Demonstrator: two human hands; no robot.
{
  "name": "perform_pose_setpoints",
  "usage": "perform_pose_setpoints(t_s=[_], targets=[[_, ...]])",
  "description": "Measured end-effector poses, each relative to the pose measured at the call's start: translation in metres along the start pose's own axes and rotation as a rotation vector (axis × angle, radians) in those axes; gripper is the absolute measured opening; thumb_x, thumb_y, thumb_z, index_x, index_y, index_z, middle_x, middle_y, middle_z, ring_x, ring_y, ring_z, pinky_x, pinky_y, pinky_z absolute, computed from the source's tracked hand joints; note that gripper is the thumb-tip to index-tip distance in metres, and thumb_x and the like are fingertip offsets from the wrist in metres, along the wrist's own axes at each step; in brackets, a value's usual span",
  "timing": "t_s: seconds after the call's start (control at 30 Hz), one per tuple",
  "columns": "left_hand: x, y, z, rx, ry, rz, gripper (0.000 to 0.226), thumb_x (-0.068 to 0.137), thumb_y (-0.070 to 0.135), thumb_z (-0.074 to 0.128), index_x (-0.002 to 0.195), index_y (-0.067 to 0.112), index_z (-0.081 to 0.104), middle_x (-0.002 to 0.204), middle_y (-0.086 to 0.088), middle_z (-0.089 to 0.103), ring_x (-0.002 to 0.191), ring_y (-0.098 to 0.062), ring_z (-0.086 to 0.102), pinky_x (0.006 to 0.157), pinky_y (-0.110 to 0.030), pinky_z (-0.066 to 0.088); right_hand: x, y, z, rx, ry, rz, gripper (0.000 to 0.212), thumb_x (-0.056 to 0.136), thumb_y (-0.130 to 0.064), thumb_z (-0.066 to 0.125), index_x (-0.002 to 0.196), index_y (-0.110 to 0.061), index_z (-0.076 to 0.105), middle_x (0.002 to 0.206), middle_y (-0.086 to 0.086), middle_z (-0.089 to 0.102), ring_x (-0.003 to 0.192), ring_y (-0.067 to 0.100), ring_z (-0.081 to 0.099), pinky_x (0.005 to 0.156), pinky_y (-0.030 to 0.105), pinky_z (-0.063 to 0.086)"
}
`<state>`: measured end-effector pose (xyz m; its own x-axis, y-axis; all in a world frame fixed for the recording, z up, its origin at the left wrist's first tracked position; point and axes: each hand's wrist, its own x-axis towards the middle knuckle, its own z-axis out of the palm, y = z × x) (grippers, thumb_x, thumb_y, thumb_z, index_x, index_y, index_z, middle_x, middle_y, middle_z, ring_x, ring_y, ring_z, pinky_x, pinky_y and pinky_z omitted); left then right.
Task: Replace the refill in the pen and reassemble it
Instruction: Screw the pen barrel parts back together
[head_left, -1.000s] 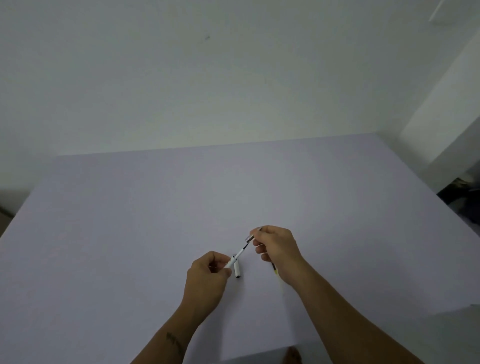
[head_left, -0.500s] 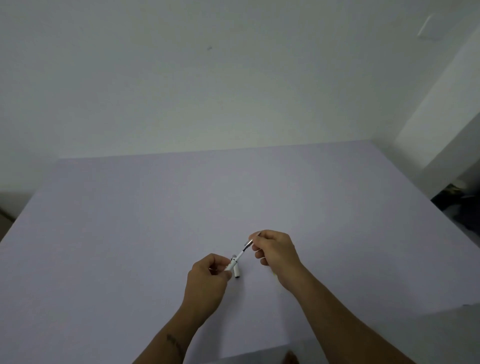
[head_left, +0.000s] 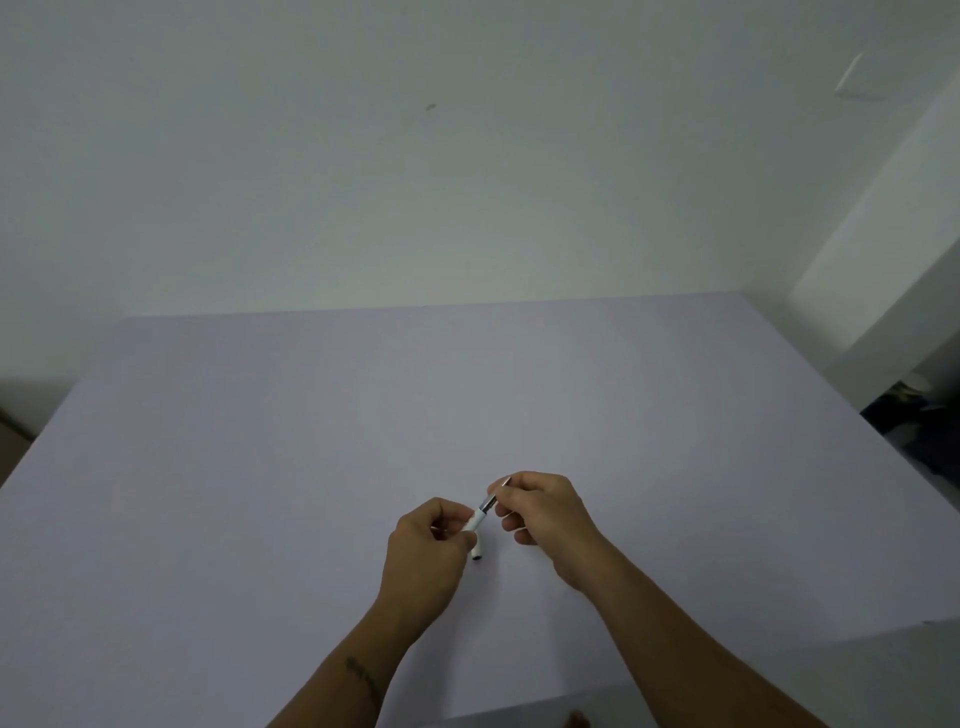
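Note:
Both hands meet low over the near middle of the pale lilac table (head_left: 311, 441). My left hand (head_left: 428, 551) pinches the white pen barrel (head_left: 476, 521), which slants up to the right. My right hand (head_left: 540, 512) grips the pen's dark metal tip section (head_left: 491, 500) at the barrel's upper end; its thin point pokes out above the fingers. A short white pen piece with a dark end (head_left: 477, 551) lies on the table just below the barrel, partly hidden by my left hand.
A plain white wall rises behind the table's far edge. The table's right edge drops off beside a white pillar (head_left: 883, 249); dark clutter (head_left: 919, 415) lies on the floor there. The near edge runs just under my forearms.
My hands have drawn closer together, so less of the pen shows between them. The camera has tilted upward slightly. The white piece on the table has stayed put.

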<state>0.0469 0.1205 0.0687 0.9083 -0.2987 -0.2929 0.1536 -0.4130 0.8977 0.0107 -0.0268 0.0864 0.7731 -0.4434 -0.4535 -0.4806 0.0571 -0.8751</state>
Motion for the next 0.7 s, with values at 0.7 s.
perform_pose_setpoints(t_s=[0.7], targets=[[-0.01, -0.001, -0.009, 0.124, -0.007, 0.109, 0.018, 0.082, 0.002, 0.069, 0.083, 0.021, 0.071, 0.079, 0.003, 0.068, 0.068, -0.009, 0.057, 0.055, -0.012, 0.041, -0.003, 0.004, -0.018, -0.199, -0.124, -0.024, 0.022, 0.087, -0.036, 0.066, 0.085, -0.014, 0.068, 0.076, 0.001, 0.069, 0.067, 0.013, 0.062, 0.062, 0.027, 0.05]])
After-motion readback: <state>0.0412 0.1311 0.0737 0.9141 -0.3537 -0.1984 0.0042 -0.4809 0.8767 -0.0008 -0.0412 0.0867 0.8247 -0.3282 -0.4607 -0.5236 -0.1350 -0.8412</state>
